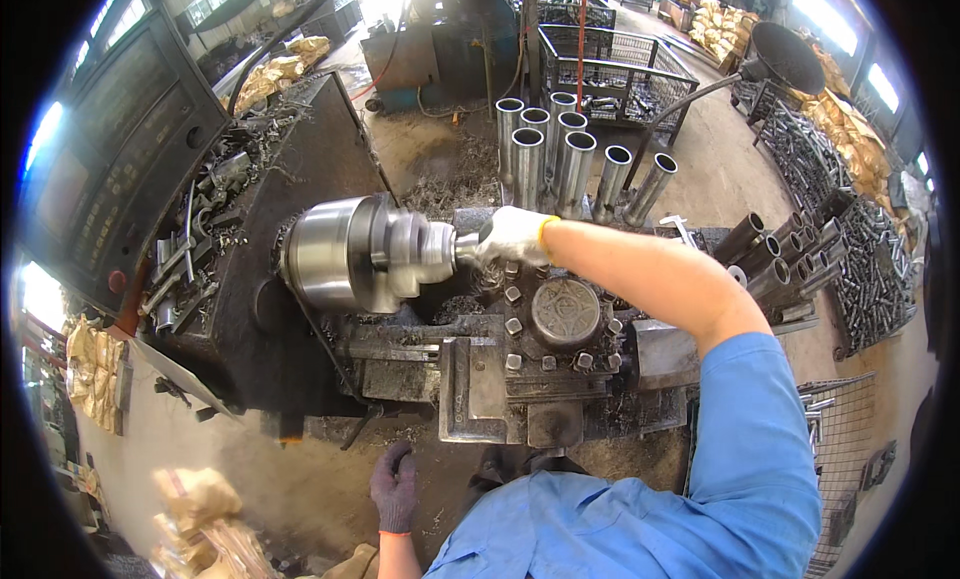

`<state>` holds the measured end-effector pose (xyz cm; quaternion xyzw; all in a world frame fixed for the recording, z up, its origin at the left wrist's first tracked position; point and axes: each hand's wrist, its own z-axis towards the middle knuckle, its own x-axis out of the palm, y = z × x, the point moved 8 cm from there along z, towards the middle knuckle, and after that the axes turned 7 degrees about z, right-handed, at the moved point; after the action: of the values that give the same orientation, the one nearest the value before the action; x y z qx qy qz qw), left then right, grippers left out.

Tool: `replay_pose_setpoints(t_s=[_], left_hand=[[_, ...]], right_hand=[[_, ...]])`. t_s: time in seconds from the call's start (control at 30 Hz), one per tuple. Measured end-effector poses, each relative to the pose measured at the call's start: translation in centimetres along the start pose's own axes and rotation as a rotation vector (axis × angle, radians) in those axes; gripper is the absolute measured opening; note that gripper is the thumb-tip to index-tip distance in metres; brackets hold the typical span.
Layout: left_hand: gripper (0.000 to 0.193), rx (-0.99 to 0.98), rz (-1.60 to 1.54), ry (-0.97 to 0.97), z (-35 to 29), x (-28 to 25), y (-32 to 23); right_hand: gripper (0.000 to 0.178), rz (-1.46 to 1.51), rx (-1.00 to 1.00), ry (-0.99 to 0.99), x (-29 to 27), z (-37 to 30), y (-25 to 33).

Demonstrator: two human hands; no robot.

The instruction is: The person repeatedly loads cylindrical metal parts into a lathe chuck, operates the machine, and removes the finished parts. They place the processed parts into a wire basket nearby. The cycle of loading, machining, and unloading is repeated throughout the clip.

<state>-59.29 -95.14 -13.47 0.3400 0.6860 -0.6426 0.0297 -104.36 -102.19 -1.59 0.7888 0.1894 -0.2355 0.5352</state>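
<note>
My right hand [512,237], in a white glove with a yellow cuff, is closed around the outer end of a short bright metal tube [466,247]. The tube sticks out from the jaws of a large steel lathe chuck [325,251]. The jaws look smeared by motion; most of the tube is hidden by glove and jaws. Just beside this hand sits the bolted tool post [566,314] with its round cap. Low in the picture my left hand [394,489], in a dark purple-grey glove with an orange cuff, hangs free, its fingers loosely bent and apart from the thumb.
Several upright steel tubes [577,164] stand behind the tool post, and more darker tubes [772,251] lean at the right. Metal offcuts cover the headstock [275,169]. A wire cage [620,69] stands farther back. Brown sacks [205,514] lie at the lower left.
</note>
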Motion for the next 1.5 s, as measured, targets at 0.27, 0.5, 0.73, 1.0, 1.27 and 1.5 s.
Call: replay_pose_setpoints(t_s=[0.27, 0.5, 0.73, 1.0, 1.27, 1.5], left_hand=[[0.027, 0.050, -0.118, 0.052, 3.0, -1.0, 0.4], [0.030, 0.766, 0.402, -0.225, 11.3, -5.1, -17.6], [0.058, 0.728, 0.073, -0.006, 26.2, -4.2, -26.1], [0.066, 0.869, 0.734, -0.254, 28.3, -3.4, -27.7], [0.069, 0.985, 0.810, -0.485, 26.6, -3.9, -25.8], [0.068, 0.990, 0.874, -0.490, 26.6, -3.7, -25.4]], right_hand=[[0.029, 0.781, 0.252, -0.701, -10.4, -9.0, 0.2], [0.040, -0.841, -0.448, -0.564, -9.4, -4.7, 11.8], [0.063, -0.526, 0.071, 0.266, -1.8, 2.8, 2.6], [0.085, -0.496, -0.097, 0.143, 0.3, 3.6, 0.7], [0.069, -0.417, 0.040, 0.416, 0.6, 5.3, -0.5], [0.077, -0.605, -0.019, -0.023, -8.0, -4.6, -3.8]])
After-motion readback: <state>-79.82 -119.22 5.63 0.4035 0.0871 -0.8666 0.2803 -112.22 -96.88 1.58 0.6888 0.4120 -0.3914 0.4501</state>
